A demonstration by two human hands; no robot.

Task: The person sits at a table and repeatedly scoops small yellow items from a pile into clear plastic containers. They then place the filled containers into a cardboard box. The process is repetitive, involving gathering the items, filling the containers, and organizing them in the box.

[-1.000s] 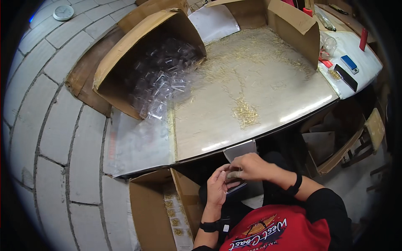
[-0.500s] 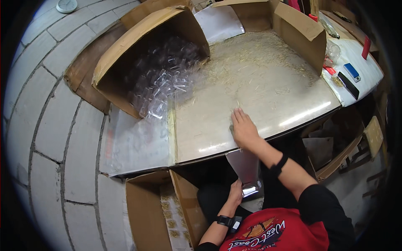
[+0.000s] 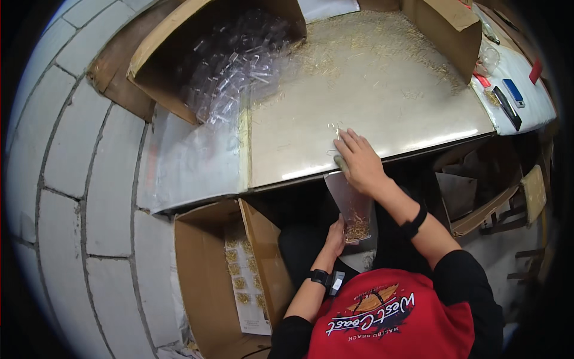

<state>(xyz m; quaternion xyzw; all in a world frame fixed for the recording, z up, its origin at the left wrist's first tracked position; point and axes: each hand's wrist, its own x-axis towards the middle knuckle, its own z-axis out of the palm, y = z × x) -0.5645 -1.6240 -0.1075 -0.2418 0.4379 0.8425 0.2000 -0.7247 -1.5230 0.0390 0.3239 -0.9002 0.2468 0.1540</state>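
My right hand [image 3: 360,163] lies flat at the table's near edge, fingers stretched out. Its thumb has a greyish covering, and a few thin gold-coloured pieces [image 3: 336,133] lie by the fingertips. Directly below, a translucent chute [image 3: 345,192] slopes down from the edge. At its lower end my left hand [image 3: 336,237] is closed around the side of a clear plastic box [image 3: 362,240]. Small gold pieces [image 3: 357,228] are heaped at the chute's bottom; whether they lie in the box or on the chute is hard to tell.
Many gold pieces cover the tabletop's [image 3: 299,152] far part. At far left a tipped cardboard box [image 3: 161,42] spills clear plastic boxes [image 3: 230,90]. A floor carton [image 3: 200,281] at lower left holds filled clear boxes [image 3: 239,281]. A blue device [image 3: 513,93] lies far right.
Gold pieces now show at the chute's lower end, where it looked bare before. My right hand is still at the edge, its fingers more spread. The whole view has tilted down.
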